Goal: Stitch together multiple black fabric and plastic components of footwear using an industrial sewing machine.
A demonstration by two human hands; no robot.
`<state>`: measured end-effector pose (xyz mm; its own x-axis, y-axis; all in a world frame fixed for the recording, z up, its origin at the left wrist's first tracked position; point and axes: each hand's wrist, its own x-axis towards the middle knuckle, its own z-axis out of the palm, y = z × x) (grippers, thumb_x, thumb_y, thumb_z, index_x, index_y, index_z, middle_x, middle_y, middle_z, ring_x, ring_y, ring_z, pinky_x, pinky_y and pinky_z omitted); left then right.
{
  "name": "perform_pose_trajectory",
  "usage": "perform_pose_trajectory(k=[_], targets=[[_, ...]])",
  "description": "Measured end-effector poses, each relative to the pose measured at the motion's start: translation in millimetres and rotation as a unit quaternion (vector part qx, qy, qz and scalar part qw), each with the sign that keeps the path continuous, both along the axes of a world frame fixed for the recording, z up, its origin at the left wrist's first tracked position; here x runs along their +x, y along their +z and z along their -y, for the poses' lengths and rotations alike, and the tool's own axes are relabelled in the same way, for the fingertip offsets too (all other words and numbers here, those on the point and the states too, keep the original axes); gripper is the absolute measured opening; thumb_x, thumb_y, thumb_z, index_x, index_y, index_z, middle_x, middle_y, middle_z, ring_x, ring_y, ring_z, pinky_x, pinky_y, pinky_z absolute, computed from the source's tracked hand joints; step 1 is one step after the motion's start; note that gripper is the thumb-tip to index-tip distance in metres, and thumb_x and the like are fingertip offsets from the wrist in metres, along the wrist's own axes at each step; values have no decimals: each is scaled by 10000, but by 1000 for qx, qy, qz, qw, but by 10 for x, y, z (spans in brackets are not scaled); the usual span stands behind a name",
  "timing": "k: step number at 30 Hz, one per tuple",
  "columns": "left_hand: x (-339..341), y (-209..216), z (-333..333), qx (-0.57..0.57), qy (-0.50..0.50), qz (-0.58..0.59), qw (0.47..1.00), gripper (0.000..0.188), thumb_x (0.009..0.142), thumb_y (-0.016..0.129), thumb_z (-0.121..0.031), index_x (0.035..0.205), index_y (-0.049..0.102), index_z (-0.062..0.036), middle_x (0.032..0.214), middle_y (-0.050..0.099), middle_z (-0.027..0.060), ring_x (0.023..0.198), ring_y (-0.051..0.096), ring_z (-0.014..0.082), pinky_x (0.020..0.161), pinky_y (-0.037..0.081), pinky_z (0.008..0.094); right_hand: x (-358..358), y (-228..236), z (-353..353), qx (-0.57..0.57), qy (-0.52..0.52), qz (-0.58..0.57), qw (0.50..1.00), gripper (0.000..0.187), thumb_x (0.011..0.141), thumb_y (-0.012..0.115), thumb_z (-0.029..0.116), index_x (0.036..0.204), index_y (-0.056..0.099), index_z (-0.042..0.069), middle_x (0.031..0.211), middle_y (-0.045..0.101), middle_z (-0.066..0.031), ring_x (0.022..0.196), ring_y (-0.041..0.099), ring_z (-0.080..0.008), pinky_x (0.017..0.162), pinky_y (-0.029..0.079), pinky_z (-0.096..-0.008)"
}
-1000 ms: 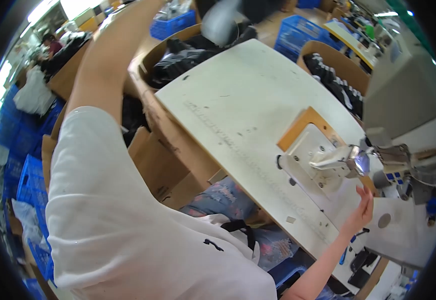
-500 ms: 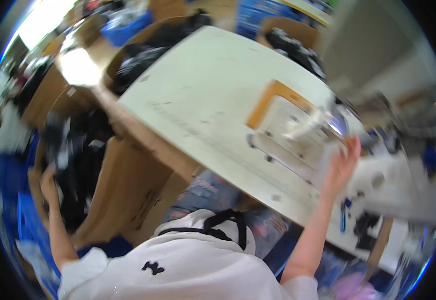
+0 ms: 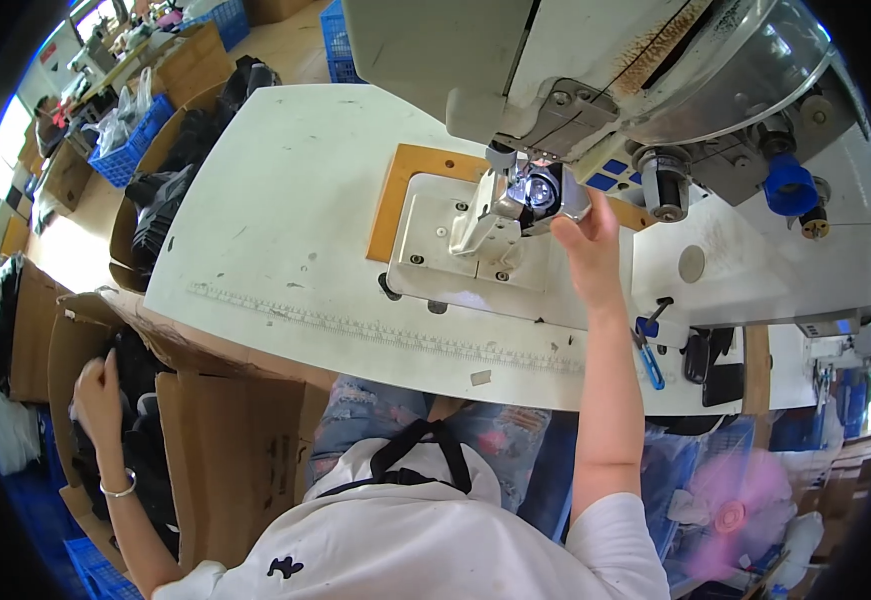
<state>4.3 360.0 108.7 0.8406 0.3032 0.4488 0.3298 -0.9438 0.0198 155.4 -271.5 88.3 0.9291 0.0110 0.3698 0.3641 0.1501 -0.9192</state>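
Observation:
My right hand [image 3: 593, 250] reaches over the white table to the sewing machine [image 3: 556, 110]. Its thumb and fingers close round the shiny metal housing [image 3: 574, 197] at the end of the machine's lower arm, just under the needle area. A light glints there, and the far fingertips are hidden behind the metal. Low on the left, my left hand [image 3: 99, 405], with a bracelet on its wrist, is curled over a cardboard box [image 3: 226, 450] of black cloth pieces [image 3: 141, 440]. What its fingers hold, if anything, is hidden.
The white table [image 3: 266, 220] carries a printed ruler along its near edge. Blue-handled snips [image 3: 648, 362] and a black phone-like thing [image 3: 724, 384] lie at the right. A pink fan [image 3: 731, 515] stands lower right; another box [image 3: 126, 240] of black pieces is beyond the table's left edge.
My view has swung toward the machine, which now fills the upper right. My right hand has gone from spread fingers to gripping the metal housing. My left hand stays over the box.

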Motion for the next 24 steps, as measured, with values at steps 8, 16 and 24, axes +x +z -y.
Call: perform_pose_trajectory(k=[8,16,24], targets=[[607,562,3408,-570,-737,-170,320,104,958,687,-120,951,692,-17,776,746,95,568,632,205,489,458,327,-291,61,-131,-347,-249,141,893,820,893,789,413,1530,420,51,1465,574,-172,1343,557,-312,1111,432,-409],[165,563,4937,-635,-572,-307,-418,270,1062,577,-338,913,610,-115,950,761,59,468,419,140,449,299,309,-2905,-1513,-372,-280,-445,-36,850,163,847,725,183,719,668,100,720,634,-64,725,610,-301,709,460,-411],[-246,794,4593,-824,-434,-296,-215,338,1055,584,-410,865,613,-131,1022,795,41,432,329,114,437,224,298,-5592,-3082,656,-358,-661,-537,384,589,934,717,195,1473,481,160,1367,567,-172,1290,543,-400,1039,461,-439]])
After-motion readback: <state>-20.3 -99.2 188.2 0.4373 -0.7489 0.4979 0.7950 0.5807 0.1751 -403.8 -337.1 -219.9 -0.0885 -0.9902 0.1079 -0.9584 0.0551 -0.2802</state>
